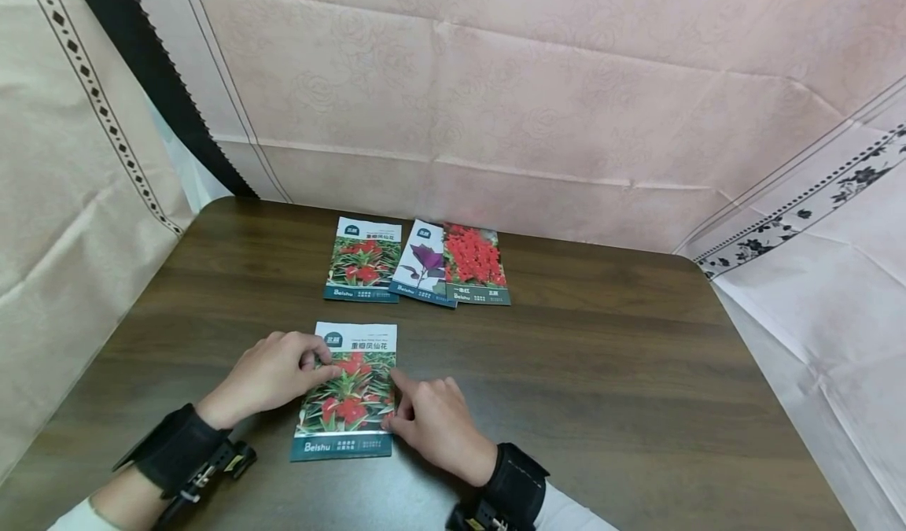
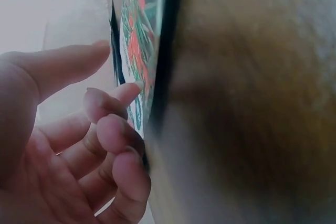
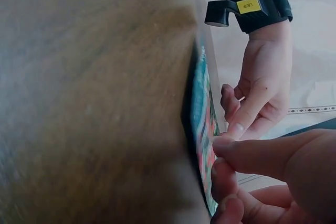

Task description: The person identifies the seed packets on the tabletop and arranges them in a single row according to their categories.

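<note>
A flower seed packet (image 1: 347, 393) with red blooms, a white top and a teal bottom band lies flat near the table's front. Over its left edge is my left hand (image 1: 279, 374), the thumb extended above the printed face and the other fingers bent. In the left wrist view, the left index fingertip (image 2: 137, 85) touches the packet (image 2: 140, 51). My right hand (image 1: 439, 421) is at the right edge, index finger and thumb spread apart along it. The right wrist view shows the right thumb (image 3: 247, 153) close to the packet's edge (image 3: 202, 114).
Behind lie another red-flower packet (image 1: 363, 259), a purple-flower packet (image 1: 422, 263) and a packet of dense red blossoms (image 1: 476, 259), which overlaps the purple one. They rest on the brown wooden table (image 1: 602, 358). Pale patterned cloth (image 1: 531, 106) hangs beyond the table's far edge.
</note>
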A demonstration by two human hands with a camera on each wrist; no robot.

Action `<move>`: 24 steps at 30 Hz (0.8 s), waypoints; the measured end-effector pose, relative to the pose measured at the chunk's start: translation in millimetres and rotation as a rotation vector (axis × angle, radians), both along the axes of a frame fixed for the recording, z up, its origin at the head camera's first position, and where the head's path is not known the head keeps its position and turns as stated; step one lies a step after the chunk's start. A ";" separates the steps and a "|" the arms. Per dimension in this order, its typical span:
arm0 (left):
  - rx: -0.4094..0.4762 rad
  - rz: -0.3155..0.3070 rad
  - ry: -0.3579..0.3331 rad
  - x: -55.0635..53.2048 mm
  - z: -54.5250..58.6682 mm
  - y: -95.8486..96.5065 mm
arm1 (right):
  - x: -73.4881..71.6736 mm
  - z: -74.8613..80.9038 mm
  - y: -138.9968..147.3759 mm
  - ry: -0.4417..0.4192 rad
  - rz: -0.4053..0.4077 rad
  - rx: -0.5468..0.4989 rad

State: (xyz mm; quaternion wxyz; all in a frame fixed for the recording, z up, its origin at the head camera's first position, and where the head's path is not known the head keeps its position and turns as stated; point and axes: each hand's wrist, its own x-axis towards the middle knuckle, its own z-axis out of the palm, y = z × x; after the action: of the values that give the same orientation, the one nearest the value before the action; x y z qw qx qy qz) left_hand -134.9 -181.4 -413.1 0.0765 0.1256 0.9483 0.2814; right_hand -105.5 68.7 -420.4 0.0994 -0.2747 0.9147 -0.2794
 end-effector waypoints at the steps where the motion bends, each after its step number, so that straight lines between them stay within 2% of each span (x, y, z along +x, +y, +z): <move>1: 0.002 0.001 0.004 0.0 0.5 0.2 | -0.4 0.9 0.4 -0.008 -0.003 -0.002; 4: 0.007 0.001 0.015 0.3 2.5 1.0 | -1.7 3.2 1.6 -0.041 -0.016 -0.007; 8: 0.009 0.000 0.029 0.5 4.9 2.0 | -2.2 5.2 2.8 -0.043 -0.020 -0.014; 18: 0.020 -0.021 0.058 -3.0 9.8 8.2 | -5.3 11.3 10.2 0.080 -0.057 -0.039; 24: 0.040 -0.039 0.090 -7.0 13.9 15.3 | -11.9 21.5 18.5 0.019 -0.118 -0.072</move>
State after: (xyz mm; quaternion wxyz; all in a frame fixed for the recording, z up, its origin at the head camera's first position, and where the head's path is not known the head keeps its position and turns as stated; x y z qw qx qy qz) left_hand -141.9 -166.0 -399.3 0.0368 0.1579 0.9422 0.2931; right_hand -117.5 87.2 -398.9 0.0643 -0.2260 0.9196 -0.3149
